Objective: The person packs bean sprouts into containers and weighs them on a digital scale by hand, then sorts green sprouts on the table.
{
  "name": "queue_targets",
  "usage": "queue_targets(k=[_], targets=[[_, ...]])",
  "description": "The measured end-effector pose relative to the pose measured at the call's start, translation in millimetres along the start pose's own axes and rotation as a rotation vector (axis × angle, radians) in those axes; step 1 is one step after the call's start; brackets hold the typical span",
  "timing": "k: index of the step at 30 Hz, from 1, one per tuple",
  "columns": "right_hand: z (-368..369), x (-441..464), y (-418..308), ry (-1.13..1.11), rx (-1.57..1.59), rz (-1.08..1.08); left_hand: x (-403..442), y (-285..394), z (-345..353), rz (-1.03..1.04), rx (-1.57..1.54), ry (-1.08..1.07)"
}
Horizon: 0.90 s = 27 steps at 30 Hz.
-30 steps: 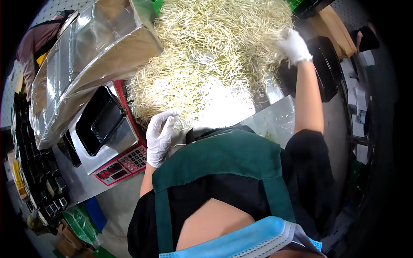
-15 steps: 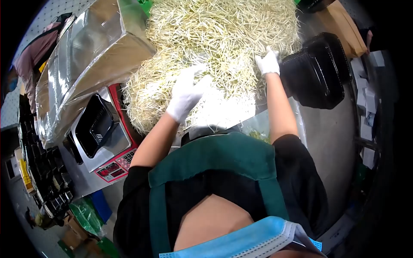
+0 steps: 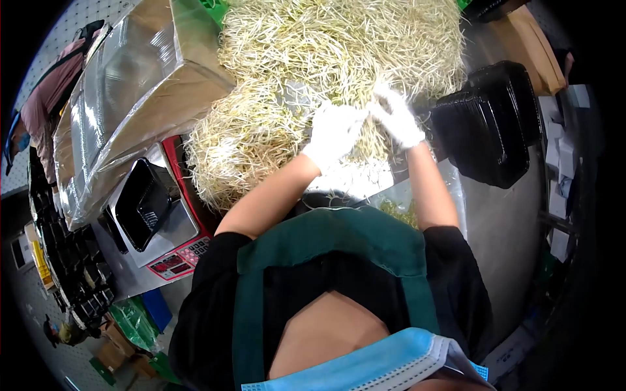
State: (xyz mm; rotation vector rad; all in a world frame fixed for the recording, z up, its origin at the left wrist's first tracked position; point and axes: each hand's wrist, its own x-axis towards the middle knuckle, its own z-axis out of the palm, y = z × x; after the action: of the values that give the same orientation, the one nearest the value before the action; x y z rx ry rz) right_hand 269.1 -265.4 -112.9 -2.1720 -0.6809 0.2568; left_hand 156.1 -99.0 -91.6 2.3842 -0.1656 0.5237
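A large heap of pale bean sprouts (image 3: 339, 39) fills the work surface in front of me. Both my hands wear white gloves and are close together at the heap's near side. My left hand (image 3: 334, 133) has its fingers curled in among the bean sprouts, pointing toward the right. Close beside it, my right hand (image 3: 396, 120) is smeared by motion, so its fingers are unclear. Sprouts hang below and between the two hands. A brightly lit white patch of surface (image 3: 365, 177) lies just nearer to me.
At left, a black plastic tray (image 3: 140, 205) rests on a red-framed scale (image 3: 179, 257). A clear-plastic-covered box (image 3: 150, 85) stands behind it. Stacked black trays (image 3: 492, 124) are at right, near a cardboard box (image 3: 531, 49). Another person (image 3: 52, 98) is at far left.
My left hand has moved right and curled its fingers. My right hand has come left and nearer to me, so the two now almost meet. The view has shifted slightly.
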Motion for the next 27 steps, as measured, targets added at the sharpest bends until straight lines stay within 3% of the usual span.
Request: queue_targets(k=[1, 2, 4, 6, 8, 11, 16, 19, 22, 24, 26, 27], targets=[[4.9, -4.2, -9.0, 0.042, 0.02, -0.275, -9.7, 1.8, -5.1, 0.048, -0.017, 0.068], [7.6, -2.2, -10.8, 0.068, -0.056, -0.318, -12.6, -0.8, -8.5, 0.042, -0.018, 0.068], [-3.5, 12.6, -39.6, 0.124, 0.04, -0.063, -19.7, -3.4, -12.4, -0.022, 0.008, 0.094], [-2.5, 51.4, -23.2, 0.138, -0.131, 0.227, -24.0, 2.6, -12.5, -0.047, -0.024, 0.078], [22.8, 79.3, -26.9, 0.106, -0.05, 0.387, -25.4, 10.8, -13.5, -0.083, -0.089, 0.043], [48.8, 84.6, -90.9, -0.032, -0.471, 0.553, -42.2, 22.0, -17.4, -0.046, 0.013, 0.054], [46.9, 90.7, -99.2, 0.083, -0.551, 0.567, -63.0, 30.1, -35.2, -0.081, 0.01, 0.006], [24.3, 97.3, -73.1, 0.102, -0.509, 0.416, -70.6, 30.3, -39.4, -0.193, -0.231, 0.008], [-5.0, 91.9, -56.0, 0.006, -0.525, 0.279, -68.5, 23.5, -40.1, -0.202, -0.058, 0.05], [-25.2, 66.9, -51.2, -0.026, -0.031, 0.336, -61.3, 16.5, -43.7, -0.224, -0.127, 0.048], [-31.2, 48.8, -35.3, -0.068, 0.196, 0.182, -47.4, 3.1, -39.4, -0.263, -0.04, 0.13], [-35.4, 42.2, -36.6, -0.259, 0.359, 0.198, -33.6, -2.2, -35.9, -0.307, -0.012, 0.063]])
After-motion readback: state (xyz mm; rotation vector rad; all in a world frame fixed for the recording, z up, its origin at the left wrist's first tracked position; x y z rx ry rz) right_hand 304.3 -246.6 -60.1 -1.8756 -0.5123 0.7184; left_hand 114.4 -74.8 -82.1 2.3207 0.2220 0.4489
